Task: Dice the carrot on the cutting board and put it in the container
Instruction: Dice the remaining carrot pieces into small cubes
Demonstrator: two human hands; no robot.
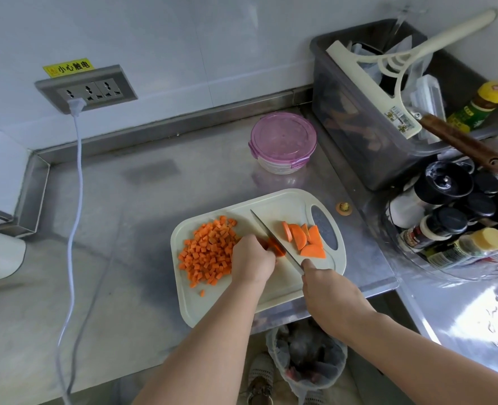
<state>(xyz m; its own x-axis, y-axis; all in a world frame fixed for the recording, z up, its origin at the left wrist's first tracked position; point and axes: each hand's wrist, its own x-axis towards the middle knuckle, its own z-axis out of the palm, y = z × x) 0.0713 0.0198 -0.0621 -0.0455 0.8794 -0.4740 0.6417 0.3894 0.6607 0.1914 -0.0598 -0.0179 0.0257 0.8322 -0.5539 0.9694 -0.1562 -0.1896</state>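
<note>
On the steel counter (125, 229) your pale cutting board (271, 290) lies at the front edge, with the closed, pink-lidded container (282, 141) well behind it. Your right hand (326, 285) is wrapped round the knife (274, 238) handle. Diced carrot (209, 252) is heaped on the board's left and half-round slices (303, 236) lie on its right. Between them, your left hand (252, 258) curls onto one carrot piece (277, 248) — right against the blade.

Only one bit of text can really be read: "小心触电" is printed in black on the yellow sticker (68, 67), stuck just above the socket panel (86, 89). Labels on the spice bottles (434, 232) are too blurry.
</note>
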